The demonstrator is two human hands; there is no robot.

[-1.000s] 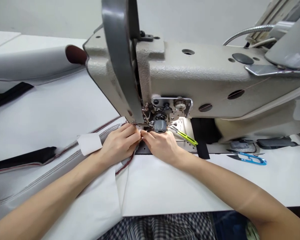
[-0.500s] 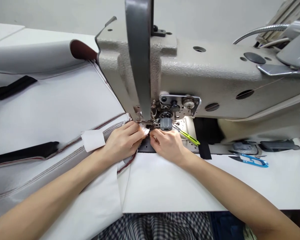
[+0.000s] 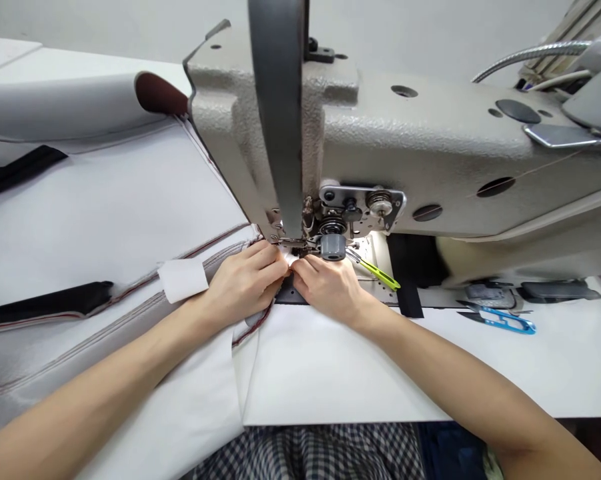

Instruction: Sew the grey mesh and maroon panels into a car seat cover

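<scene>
While the left hand (image 3: 247, 280) and the right hand (image 3: 330, 287) are meeting just below the needle area of a beige-grey, pebble-textured metal sewing machine (image 3: 405, 147), a large white-and-grey sheet of smooth material with dark-red seam edges (image 3: 95, 207) is lying mainly to the left, its seamed edge running in under the machine head. The left hand is closing in a curl over that edge, apparently gripping it; the fingers of the right hand are bending inward, their tips resting at a small, lit white part, though whether they are pinching it cannot be determined. The step in hand is, in this inspector's judgement, the lining-up of the edge for stitching; the next move would be calling for flat, even layers and fingertips clear of the needle. The sheet is showing a matt face, double stitch lines and a rolled far end with a dark-red inside. A blank white rectangular tab (image 3: 183, 280) is lying across the seam, near a tapering black strip (image 3: 85, 300). Yellow-green slim snips (image 3: 377, 272) are lying beside the right hand, and blue-handled snips (image 3: 505, 320) are resting farther right on the smooth white tabletop (image 3: 330, 373).
</scene>
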